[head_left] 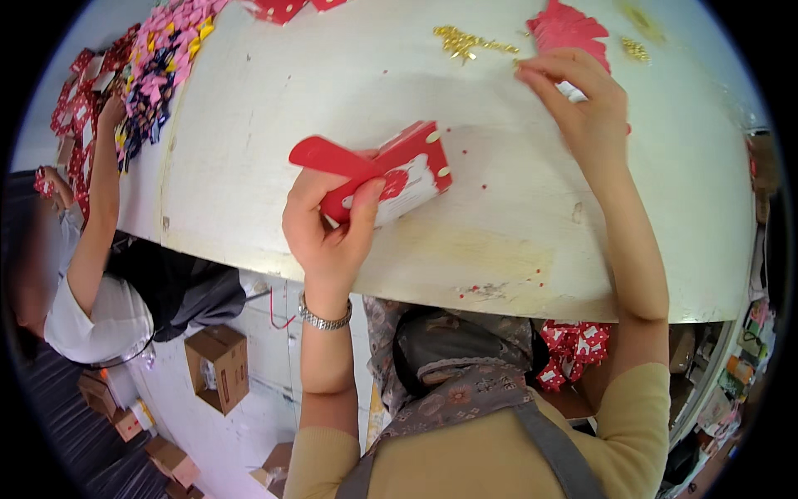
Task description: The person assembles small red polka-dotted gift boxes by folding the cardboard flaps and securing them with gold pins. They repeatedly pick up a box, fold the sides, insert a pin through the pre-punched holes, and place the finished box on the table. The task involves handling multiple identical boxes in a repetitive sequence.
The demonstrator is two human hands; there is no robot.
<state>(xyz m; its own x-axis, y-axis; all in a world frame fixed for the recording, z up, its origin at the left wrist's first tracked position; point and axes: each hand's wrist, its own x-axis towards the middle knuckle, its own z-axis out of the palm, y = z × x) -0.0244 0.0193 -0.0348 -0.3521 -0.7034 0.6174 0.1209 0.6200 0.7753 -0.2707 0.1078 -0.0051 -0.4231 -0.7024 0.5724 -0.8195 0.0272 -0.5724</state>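
My left hand [328, 224] grips a small red paper box [407, 170] with white dots and a white printed side, tilted above the table. A red round-ended paper strip [328, 156] sticks out from the box toward the left. Farther right, my right hand [582, 104] is closed in a pinch, thumb against forefinger, with a tiny gold piece [517, 65] at the fingertips. Close by that hand lie a loose pile of small gold pieces [457, 41] and a fanned stack of red paper pieces [569, 33]. Something white shows partly behind the right hand.
At the left, a co-worker [104, 308] reaches toward heaped pink, yellow and navy bows [158, 75] and red dotted boxes [79, 112]. More gold pieces [635, 50] lie far right. Red dotted items [573, 353] fill a carton below the table edge. Cardboard boxes [218, 366] stand on the floor.
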